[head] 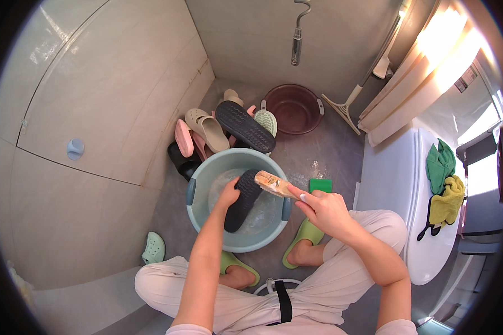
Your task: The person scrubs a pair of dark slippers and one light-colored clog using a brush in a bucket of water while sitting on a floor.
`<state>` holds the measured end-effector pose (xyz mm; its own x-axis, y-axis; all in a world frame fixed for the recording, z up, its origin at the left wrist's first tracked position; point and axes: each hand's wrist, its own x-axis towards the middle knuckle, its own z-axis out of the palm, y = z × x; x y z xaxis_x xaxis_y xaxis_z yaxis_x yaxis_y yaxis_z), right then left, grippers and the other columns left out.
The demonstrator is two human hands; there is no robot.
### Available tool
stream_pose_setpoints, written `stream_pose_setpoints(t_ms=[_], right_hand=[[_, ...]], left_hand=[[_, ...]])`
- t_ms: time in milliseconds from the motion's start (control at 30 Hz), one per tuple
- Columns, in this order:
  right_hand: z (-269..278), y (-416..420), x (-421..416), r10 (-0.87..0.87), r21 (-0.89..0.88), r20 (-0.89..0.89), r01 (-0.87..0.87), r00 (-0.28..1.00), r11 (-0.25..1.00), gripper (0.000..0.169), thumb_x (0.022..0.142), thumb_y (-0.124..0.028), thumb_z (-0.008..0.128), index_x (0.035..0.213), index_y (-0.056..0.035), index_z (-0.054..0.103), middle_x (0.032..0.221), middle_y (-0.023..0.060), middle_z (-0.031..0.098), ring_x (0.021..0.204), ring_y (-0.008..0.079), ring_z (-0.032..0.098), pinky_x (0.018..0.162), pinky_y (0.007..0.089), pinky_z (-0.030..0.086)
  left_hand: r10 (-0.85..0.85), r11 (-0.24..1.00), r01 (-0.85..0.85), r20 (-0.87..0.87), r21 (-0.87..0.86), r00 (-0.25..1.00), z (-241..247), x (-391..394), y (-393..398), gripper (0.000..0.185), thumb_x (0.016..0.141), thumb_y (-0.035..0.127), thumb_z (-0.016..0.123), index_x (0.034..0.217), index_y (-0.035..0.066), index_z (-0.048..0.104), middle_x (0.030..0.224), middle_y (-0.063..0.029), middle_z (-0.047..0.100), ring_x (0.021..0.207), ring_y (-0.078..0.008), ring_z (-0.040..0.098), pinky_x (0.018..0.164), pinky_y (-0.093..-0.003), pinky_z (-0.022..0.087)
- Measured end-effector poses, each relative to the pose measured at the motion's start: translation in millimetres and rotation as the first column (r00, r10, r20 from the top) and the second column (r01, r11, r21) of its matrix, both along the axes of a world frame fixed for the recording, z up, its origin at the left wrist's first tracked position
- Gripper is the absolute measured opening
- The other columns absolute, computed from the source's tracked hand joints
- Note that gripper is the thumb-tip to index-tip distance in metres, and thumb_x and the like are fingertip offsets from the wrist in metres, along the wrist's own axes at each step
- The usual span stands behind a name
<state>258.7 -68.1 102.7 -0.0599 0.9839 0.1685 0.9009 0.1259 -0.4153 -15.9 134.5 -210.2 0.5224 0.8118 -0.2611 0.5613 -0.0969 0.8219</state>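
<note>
My left hand grips the edge of a black slipper, whose ridged sole faces up over a light blue plastic basin. Cloudy water lies in the basin below it. In my right hand is the handle of a wooden scrubbing brush, bristles down, with its head at the upper right edge of the slipper. Whether the bristles touch the sole cannot be told. Just beyond the right hand, a green block rests on the floor.
Behind the basin lie piled shoes, among them a beige clog and a black slipper. A maroon basin and a squeegee stand farther back. A mint clog lies left; green and yellow cloths hang over a white surface right.
</note>
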Motion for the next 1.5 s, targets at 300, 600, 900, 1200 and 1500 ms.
stream_pose_setpoints(t_ms=[300, 600, 900, 1200, 1500], right_hand=[[-4.8, 4.5, 4.8, -0.057, -0.13, 0.017, 0.058, 0.998, 0.99, 0.045, 0.091, -0.023, 0.065, 0.135, -0.0249, 0.059, 0.061, 0.0071, 0.053, 0.05, 0.0273, 0.056, 0.048, 0.0401, 0.048], [-16.9, 11.1, 7.8, -0.076, -0.211, -0.004, 0.074, 0.997, 0.975, 0.043, 0.093, -0.026, 0.063, 0.136, -0.0267, 0.058, 0.061, 0.0058, 0.052, 0.048, 0.0261, 0.056, 0.045, 0.04, 0.047], [-8.5, 8.6, 7.2, -0.073, -0.206, -0.014, 0.069, 0.997, 0.976, 0.042, 0.091, -0.022, 0.064, 0.133, -0.0226, 0.061, 0.064, 0.0065, 0.056, 0.053, 0.0269, 0.058, 0.05, 0.0392, 0.049], [-1.1, -9.9, 3.7, -0.021, 0.026, -0.029, 0.022, 0.999, 0.999, 0.041, 0.093, -0.026, 0.061, 0.134, -0.025, 0.059, 0.063, 0.0062, 0.056, 0.051, 0.0273, 0.059, 0.048, 0.0401, 0.049], [1.1, -8.9, 10.3, -0.095, 0.103, -0.045, 0.1, 0.994, 0.99, 0.039, 0.093, -0.026, 0.06, 0.133, -0.0267, 0.06, 0.066, 0.0106, 0.059, 0.057, 0.0308, 0.061, 0.053, 0.0433, 0.05]], left_hand=[[-0.015, 0.978, 0.154, -0.688, 0.141, 0.725, 42.8, 35.7, -85.6, 0.119, 0.065, 0.044, 0.086, 0.156, 0.04, 0.008, 0.164, -0.0065, -0.006, 0.147, -0.0443, 0.009, 0.101, -0.0781, 0.026], [0.068, 0.957, 0.119, -0.6, 0.266, 0.797, 9.6, 28.1, -86.9, 0.115, 0.067, 0.045, 0.083, 0.157, 0.035, 0.012, 0.164, -0.0099, -0.003, 0.147, -0.045, 0.009, 0.108, -0.0733, 0.018], [-0.062, 0.987, 0.142, -0.62, 0.081, 0.782, 9.3, 28.7, -72.1, 0.12, 0.065, 0.048, 0.084, 0.157, 0.031, 0.01, 0.164, -0.0103, -0.004, 0.146, -0.0459, 0.014, 0.109, -0.069, 0.021], [0.154, 0.974, -0.218, -0.52, -0.063, 0.84, 57.9, 1.4, -57.0, 0.126, 0.059, 0.044, 0.085, 0.156, 0.041, 0.004, 0.15, -0.0215, 0.026, 0.141, -0.0404, 0.024, 0.106, -0.0675, 0.024], [0.305, 0.87, 0.087, -0.669, 0.485, 0.677, 200.6, 10.6, -38.4, 0.116, 0.055, 0.038, 0.088, 0.153, 0.038, 0.025, 0.15, -0.0182, 0.029, 0.141, -0.0406, 0.025, 0.105, -0.0703, 0.023]])
